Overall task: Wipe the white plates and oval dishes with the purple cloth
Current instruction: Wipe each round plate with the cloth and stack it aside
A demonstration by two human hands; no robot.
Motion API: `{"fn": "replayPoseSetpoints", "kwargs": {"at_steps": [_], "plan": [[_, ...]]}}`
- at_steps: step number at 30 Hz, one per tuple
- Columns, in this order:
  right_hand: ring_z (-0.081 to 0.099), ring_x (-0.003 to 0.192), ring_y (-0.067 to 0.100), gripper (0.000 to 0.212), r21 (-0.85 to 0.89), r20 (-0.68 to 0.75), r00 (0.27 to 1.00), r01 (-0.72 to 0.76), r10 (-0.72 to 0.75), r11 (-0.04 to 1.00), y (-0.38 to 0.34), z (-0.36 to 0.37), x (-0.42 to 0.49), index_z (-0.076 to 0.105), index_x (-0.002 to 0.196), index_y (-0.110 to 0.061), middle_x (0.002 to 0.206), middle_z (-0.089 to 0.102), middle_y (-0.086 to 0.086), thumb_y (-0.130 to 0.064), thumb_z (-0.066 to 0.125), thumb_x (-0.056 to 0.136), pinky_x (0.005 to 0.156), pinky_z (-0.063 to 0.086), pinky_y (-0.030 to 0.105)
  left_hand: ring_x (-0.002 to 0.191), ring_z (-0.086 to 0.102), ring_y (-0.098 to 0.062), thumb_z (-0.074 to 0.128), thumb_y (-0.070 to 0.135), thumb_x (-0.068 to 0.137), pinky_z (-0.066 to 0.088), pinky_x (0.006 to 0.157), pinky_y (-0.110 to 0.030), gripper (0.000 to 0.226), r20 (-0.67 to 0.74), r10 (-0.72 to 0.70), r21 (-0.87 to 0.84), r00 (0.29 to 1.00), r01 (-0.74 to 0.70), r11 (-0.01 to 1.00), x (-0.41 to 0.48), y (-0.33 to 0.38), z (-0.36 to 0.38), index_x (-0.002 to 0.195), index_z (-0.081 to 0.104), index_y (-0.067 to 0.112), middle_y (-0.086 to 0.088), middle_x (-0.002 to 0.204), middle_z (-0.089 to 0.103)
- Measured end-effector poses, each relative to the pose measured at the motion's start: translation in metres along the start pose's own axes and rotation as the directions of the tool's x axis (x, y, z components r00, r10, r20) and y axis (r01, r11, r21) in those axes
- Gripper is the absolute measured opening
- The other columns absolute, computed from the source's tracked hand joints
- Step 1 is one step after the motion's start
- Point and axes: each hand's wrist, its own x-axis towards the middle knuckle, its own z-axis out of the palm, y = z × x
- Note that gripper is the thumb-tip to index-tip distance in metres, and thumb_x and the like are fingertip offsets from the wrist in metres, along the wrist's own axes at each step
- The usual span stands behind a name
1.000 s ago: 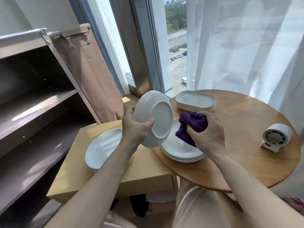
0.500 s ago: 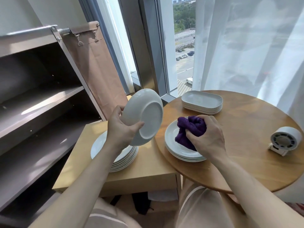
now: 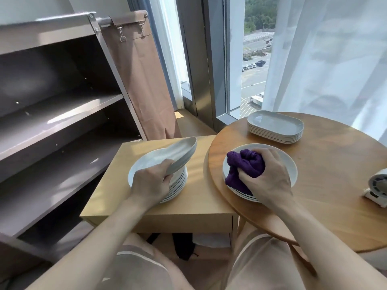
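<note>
My left hand point(image 3: 151, 183) grips the near rim of a white plate point(image 3: 184, 151), which is tilted low over a stack of white plates point(image 3: 178, 185) on the cardboard box point(image 3: 194, 208). My right hand point(image 3: 268, 174) is closed on the bunched purple cloth point(image 3: 244, 166) and rests on a second, smaller pile of white plates point(image 3: 290, 166) on the round wooden table point(image 3: 326, 197). A stack of oval dishes point(image 3: 275, 126) sits at the table's far side, untouched.
A small white round fan point(image 3: 378, 188) stands at the table's right edge. Grey shelves point(image 3: 54, 114) fill the left side, with a brown fabric cover point(image 3: 142, 84) hanging beside them. Window and sheer curtain point(image 3: 326, 59) lie behind the table.
My left hand has swung the plate from upright down to the left, nearly flat over the box's stack. My right hand with the cloth has stayed on the table's plates.
</note>
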Motion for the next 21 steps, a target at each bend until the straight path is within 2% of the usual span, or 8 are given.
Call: {"fn": "replayPoseSetpoints", "kwargs": {"at_steps": [3, 9, 14, 16, 19, 21], "plan": [[0.056, 0.098, 0.008, 0.045, -0.005, 0.020, 0.999, 0.031, -0.031, 1.000, -0.002, 0.003, -0.003, 0.055, 0.109, -0.049, 0.105, 0.056, -0.023, -0.042, 0.082, 0.073, 0.082, 0.046, 0.029, 0.046, 0.057, -0.027, 0.089, -0.003, 0.065, 0.032, 0.046, -0.023, 0.032, 0.052, 0.006, 0.047, 0.999, -0.008, 0.999, -0.012, -0.012, 0.003, 0.090, 0.073, 0.009, 0.002, 0.056, 0.060], [0.057, 0.097, 0.012, 0.045, -0.020, 0.047, 0.999, 0.022, -0.021, 1.000, -0.004, 0.005, -0.004, 0.058, 0.109, -0.043, 0.104, 0.057, -0.020, -0.037, 0.084, 0.073, 0.083, 0.049, 0.035, 0.048, 0.060, -0.028, 0.087, -0.006, 0.060, 0.040, 0.041, -0.025, 0.038, 0.154, -0.003, 0.098, 0.988, -0.012, 0.995, -0.024, -0.029, 0.016, 0.090, 0.071, 0.011, 0.002, 0.060, 0.063], [0.057, 0.095, 0.011, 0.043, -0.009, 0.049, 0.999, 0.010, -0.010, 1.000, -0.004, 0.003, -0.004, 0.060, 0.108, -0.039, 0.103, 0.057, -0.019, -0.037, 0.085, 0.073, 0.083, 0.048, 0.033, 0.055, 0.062, -0.029, 0.083, -0.004, 0.066, 0.034, 0.049, -0.024, 0.038, 0.157, -0.080, 0.089, 0.984, 0.066, 0.994, -0.025, -0.039, 0.023, 0.097, 0.071, 0.014, 0.003, 0.066, 0.065], [0.058, 0.096, 0.012, 0.042, -0.008, 0.051, 0.999, -0.005, 0.005, 1.000, -0.004, 0.002, -0.004, 0.062, 0.108, -0.037, 0.103, 0.057, -0.019, -0.037, 0.084, 0.073, 0.083, 0.048, 0.033, 0.066, 0.065, -0.030, 0.080, 0.003, 0.076, 0.033, 0.055, -0.027, 0.031, 0.186, -0.099, 0.071, 0.978, 0.087, 0.994, -0.023, -0.042, 0.025, 0.102, 0.069, 0.018, 0.005, 0.075, 0.069], [0.058, 0.098, 0.015, 0.042, -0.020, 0.060, 0.998, -0.026, 0.027, 0.999, -0.005, -0.001, -0.003, 0.063, 0.110, -0.034, 0.105, 0.058, -0.016, -0.037, 0.083, 0.073, 0.084, 0.049, 0.035, 0.094, 0.066, -0.022, 0.073, 0.019, 0.090, 0.039, 0.064, -0.031, 0.020, 0.258, -0.135, 0.012, 0.957, 0.136, 0.991, -0.023, -0.046, 0.027, 0.109, 0.069, 0.024, 0.011, 0.099, 0.072], [0.058, 0.099, 0.014, 0.042, -0.016, 0.059, 0.997, -0.045, 0.046, 0.999, -0.006, -0.002, -0.003, 0.064, 0.110, -0.032, 0.106, 0.059, -0.014, -0.034, 0.084, 0.073, 0.085, 0.049, 0.035, 0.106, 0.062, -0.019, 0.069, 0.019, 0.093, 0.043, 0.071, -0.033, 0.022, 0.298, -0.138, -0.007, 0.944, 0.146, 0.989, -0.025, -0.051, 0.029, 0.115, 0.066, 0.024, 0.011, 0.112, 0.070]]}}
